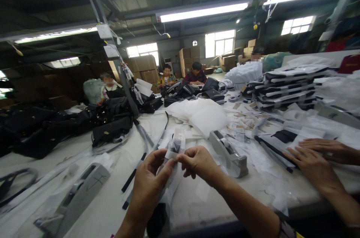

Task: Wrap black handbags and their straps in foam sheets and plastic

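Observation:
My left hand (pixel 149 185) and my right hand (pixel 198 163) meet above the near edge of the white table (pixel 197 200). Both pinch a small clear plastic packet (pixel 174 147) with something dark inside it. The packet stands upright between thumbs and forefingers. A strip of clear wrapping trails down from it past my left wrist. A grey tape dispenser (pixel 229 151) stands just right of my right hand, and a second grey tape dispenser (pixel 81 193) lies to the left of my left hand.
A co-worker's two hands (pixel 315 157) rest on flat white and black packets at the right. Black bags (pixel 112 118) are heaped at the left, wrapped bags are stacked at the far right (pixel 289 84). Several people sit at the table's far end. Black straps (pixel 135 172) lie near me.

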A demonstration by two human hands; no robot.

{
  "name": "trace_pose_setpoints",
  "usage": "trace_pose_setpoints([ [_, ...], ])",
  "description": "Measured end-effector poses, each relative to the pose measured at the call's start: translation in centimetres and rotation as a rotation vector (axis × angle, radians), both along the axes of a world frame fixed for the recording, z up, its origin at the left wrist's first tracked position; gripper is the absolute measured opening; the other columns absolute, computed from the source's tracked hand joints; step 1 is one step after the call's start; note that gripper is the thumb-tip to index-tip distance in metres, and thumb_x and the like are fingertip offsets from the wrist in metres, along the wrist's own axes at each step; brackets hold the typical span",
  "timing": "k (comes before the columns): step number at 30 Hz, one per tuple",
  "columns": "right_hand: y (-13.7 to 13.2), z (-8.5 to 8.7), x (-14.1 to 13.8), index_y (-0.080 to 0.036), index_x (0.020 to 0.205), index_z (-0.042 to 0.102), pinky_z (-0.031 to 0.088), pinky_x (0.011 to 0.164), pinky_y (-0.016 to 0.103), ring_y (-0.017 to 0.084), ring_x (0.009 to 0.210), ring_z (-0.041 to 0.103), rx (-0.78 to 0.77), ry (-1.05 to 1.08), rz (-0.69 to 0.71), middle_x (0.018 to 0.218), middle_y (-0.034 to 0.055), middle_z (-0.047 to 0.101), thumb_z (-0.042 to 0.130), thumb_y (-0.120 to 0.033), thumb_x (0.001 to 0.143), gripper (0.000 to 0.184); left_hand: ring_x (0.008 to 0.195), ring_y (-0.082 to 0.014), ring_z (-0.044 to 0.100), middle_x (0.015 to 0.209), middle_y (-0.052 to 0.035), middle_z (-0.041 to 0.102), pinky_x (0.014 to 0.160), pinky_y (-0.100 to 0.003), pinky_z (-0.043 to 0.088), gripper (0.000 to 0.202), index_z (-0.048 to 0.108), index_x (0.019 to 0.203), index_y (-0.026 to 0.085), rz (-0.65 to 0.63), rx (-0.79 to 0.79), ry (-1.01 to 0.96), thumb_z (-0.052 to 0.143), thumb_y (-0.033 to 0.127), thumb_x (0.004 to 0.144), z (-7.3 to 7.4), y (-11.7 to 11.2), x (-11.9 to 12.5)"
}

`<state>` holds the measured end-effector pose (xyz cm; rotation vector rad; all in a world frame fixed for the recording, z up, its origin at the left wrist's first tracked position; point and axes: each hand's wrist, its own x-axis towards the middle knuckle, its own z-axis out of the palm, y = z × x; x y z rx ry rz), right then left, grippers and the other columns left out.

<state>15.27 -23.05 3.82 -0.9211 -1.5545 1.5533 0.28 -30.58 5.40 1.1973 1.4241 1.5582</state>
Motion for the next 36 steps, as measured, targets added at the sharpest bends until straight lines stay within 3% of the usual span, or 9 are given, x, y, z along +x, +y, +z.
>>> trace_pose_setpoints([
  [5, 1.1, -3.0, -1.3, -0.015, 0.052, 0.057, 0.030, 0.034, 0.017, 0.009, 0.034, 0.051, -0.090, 0.099, 0.081, 0.040, -0.0007, 0.055, 0.076, -0.065, 0.067, 0.056, 0.087, -0.0240, 0.071, 0.100, -0.0096, 0.074, 0.072, -0.028, 0.055, 0.059, 0.063, 0.114, 0.016, -0.084, -0.081, -0.237, 0.083, 0.046, 0.068, 0.2, 0.1, -0.2],
  [9, 0.7, -3.8, -0.7, -0.011, 0.063, 0.066, 0.039, 0.040, 0.018, 0.008, 0.038, 0.053, -0.058, 0.135, -0.028, 0.050, 0.0024, 0.063, 0.074, -0.063, 0.073, 0.054, 0.086, -0.0226, 0.071, 0.101, -0.0087, 0.073, 0.071, -0.027, 0.056, 0.060, 0.062, 0.117, 0.017, -0.084, -0.092, -0.279, 0.082, 0.047, 0.069, 0.2, 0.3, -0.5],
  [12, -0.8, -2.3, 0.4, -0.010, 0.107, 0.071, 0.055, 0.060, 0.026, 0.014, 0.059, 0.067, -0.023, 0.325, -0.134, 0.075, 0.0064, 0.074, 0.072, -0.060, 0.079, 0.057, 0.092, -0.0237, 0.071, 0.106, -0.0097, 0.072, 0.073, -0.027, 0.056, 0.062, 0.061, 0.119, 0.017, -0.077, -0.101, -0.239, 0.082, 0.048, 0.070, 0.1, 0.5, -0.6],
  [16, -2.7, 0.0, 1.0, -0.014, 0.154, 0.031, 0.055, 0.084, 0.038, 0.021, 0.085, 0.070, 0.054, 0.395, -0.076, 0.090, 0.0044, 0.075, 0.071, -0.052, 0.084, 0.089, 0.104, -0.0272, 0.068, 0.110, -0.0099, 0.071, 0.073, -0.027, 0.056, 0.059, 0.059, 0.118, 0.019, -0.057, -0.090, -0.144, 0.080, 0.050, 0.072, 0.0, 0.3, 0.0],
  [20, -2.9, 0.5, 0.3, -0.020, 0.158, 0.019, 0.051, 0.074, 0.029, 0.015, 0.073, 0.063, 0.072, 0.379, -0.092, 0.076, -0.0033, 0.070, 0.074, -0.043, 0.085, 0.094, 0.084, -0.0232, 0.071, 0.096, -0.0069, 0.072, 0.062, -0.026, 0.055, 0.059, 0.060, 0.111, 0.019, 0.035, -0.068, 0.013, 0.081, 0.054, 0.069, -0.2, 0.0, 1.4],
  [24, -2.8, 0.6, -0.6, -0.023, 0.156, 0.023, 0.048, 0.076, 0.027, 0.015, 0.077, 0.064, -0.128, 0.595, -0.053, 0.081, -0.0015, 0.070, 0.079, -0.036, 0.079, 0.096, 0.079, -0.0209, 0.069, 0.093, -0.0060, 0.070, 0.061, -0.026, 0.055, 0.060, 0.060, 0.111, 0.019, 0.149, 0.006, 0.113, 0.080, 0.055, 0.068, -0.7, 0.1, 1.9],
  [29, -2.7, 1.0, -1.5, -0.023, 0.152, 0.030, 0.049, 0.079, 0.028, 0.017, 0.080, 0.067, -0.204, 0.681, -0.030, 0.084, 0.0011, 0.072, 0.083, -0.035, 0.075, 0.093, 0.107, -0.0280, 0.066, 0.121, -0.0117, 0.064, 0.087, -0.037, 0.056, 0.070, 0.051, 0.129, 0.023, 0.108, 0.103, 0.138, 0.078, 0.054, 0.072, -1.8, -0.8, 0.9],
  [32, -2.1, 1.1, -1.7, -0.024, 0.152, 0.029, 0.049, 0.085, 0.030, 0.018, 0.086, 0.069, -0.150, 0.677, -0.050, 0.085, 0.0003, 0.072, 0.082, -0.037, 0.077, 0.092, 0.127, -0.0293, 0.055, 0.141, -0.0115, 0.054, 0.108, -0.042, 0.044, 0.063, 0.049, 0.136, 0.026, 0.165, 0.188, 0.134, 0.066, 0.056, 0.084, -2.8, -1.8, -0.6],
  [36, -1.5, 0.7, -0.5, -0.023, 0.156, 0.021, 0.050, 0.083, 0.031, 0.018, 0.081, 0.068, -0.013, 0.432, -0.023, 0.078, -0.0027, 0.070, 0.074, -0.046, 0.083, 0.093, 0.123, -0.0261, 0.059, 0.130, -0.0091, 0.064, 0.112, -0.043, 0.041, 0.051, 0.058, 0.127, 0.023, 0.245, 0.053, 0.060, 0.054, 0.059, 0.092, -5.4, -2.7, -4.0],
])
